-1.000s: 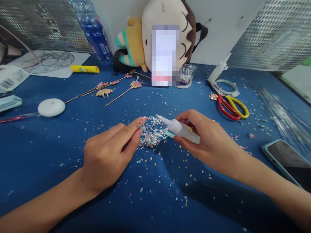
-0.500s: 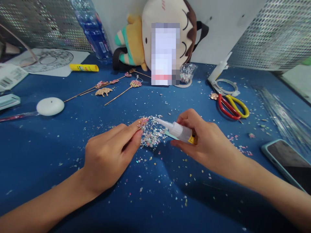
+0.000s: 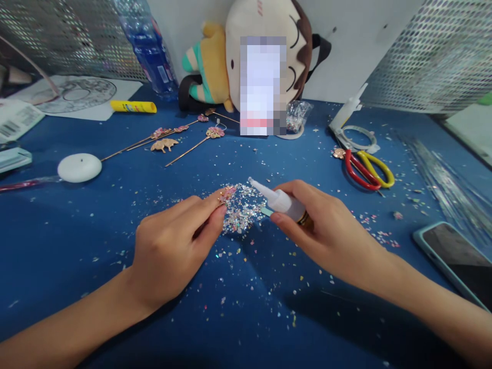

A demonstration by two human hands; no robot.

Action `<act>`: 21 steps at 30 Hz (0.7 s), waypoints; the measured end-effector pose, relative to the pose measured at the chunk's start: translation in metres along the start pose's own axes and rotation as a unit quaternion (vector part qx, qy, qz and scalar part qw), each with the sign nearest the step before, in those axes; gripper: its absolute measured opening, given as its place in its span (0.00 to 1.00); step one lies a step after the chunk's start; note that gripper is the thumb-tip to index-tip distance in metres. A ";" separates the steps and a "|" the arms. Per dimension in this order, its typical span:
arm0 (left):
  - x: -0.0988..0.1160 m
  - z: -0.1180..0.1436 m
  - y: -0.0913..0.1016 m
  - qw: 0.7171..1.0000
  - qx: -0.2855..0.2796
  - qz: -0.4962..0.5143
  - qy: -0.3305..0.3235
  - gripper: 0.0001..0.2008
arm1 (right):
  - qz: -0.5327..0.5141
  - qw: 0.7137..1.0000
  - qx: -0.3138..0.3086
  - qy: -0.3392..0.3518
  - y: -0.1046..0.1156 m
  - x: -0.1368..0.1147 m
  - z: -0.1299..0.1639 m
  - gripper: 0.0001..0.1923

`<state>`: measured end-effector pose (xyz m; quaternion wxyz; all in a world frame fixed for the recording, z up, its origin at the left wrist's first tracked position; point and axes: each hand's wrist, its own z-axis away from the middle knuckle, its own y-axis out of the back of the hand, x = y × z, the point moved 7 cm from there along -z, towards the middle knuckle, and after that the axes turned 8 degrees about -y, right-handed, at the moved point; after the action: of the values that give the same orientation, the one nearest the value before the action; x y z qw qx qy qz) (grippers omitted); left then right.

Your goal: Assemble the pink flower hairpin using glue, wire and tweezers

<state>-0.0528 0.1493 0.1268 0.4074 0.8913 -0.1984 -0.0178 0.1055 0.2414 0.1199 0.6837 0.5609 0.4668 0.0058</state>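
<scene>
My left hand [image 3: 175, 246] is closed, pinching a small pink and gold flower-like ornament [image 3: 228, 193] between thumb and forefinger. My right hand [image 3: 326, 225] grips a white glue bottle [image 3: 282, 201], its long narrow nozzle pointing up and to the left. The nozzle tip is apart from the ornament, to its upper right. A pile of glittery flakes [image 3: 244, 212] lies on the blue table just right of my left fingertips. From under the bottle, beside my right thumb, sticks out the end of a pale teal strip [image 3: 266, 211]; the rest of it is hidden.
Gold hairpins with pink flowers [image 3: 214, 132] and a gold leaf-like piece [image 3: 164, 145] lie farther back. Red-and-yellow-handled pliers [image 3: 369, 169] and another glue bottle [image 3: 348, 110] are at right, near a phone [image 3: 457, 256]. A lit, blurred screen [image 3: 262, 82] stands before a plush toy [image 3: 215, 66].
My right hand has turned the glue bottle, so its nozzle tilts more upward and its tip sits slightly higher. My left hand and the ornament have stayed nearly still.
</scene>
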 end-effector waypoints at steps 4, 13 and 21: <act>-0.002 -0.001 -0.002 0.999 -0.019 0.017 0.022 0.14 | 0.012 1.000 0.015 0.024 -0.001 -0.001 0.000 0.06; -0.016 0.001 -0.018 0.973 -0.089 0.152 0.150 0.15 | -0.029 0.999 -0.025 -0.035 -0.003 0.000 -0.002 0.16; -0.031 0.010 -0.032 0.885 -0.145 0.302 0.323 0.13 | 0.005 1.000 -0.005 0.000 -0.001 -0.005 0.004 0.10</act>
<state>-0.0728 0.1728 0.0928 0.5590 0.6756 -0.3106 0.3668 0.1045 0.2355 0.1217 0.6864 0.5594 0.4645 0.0116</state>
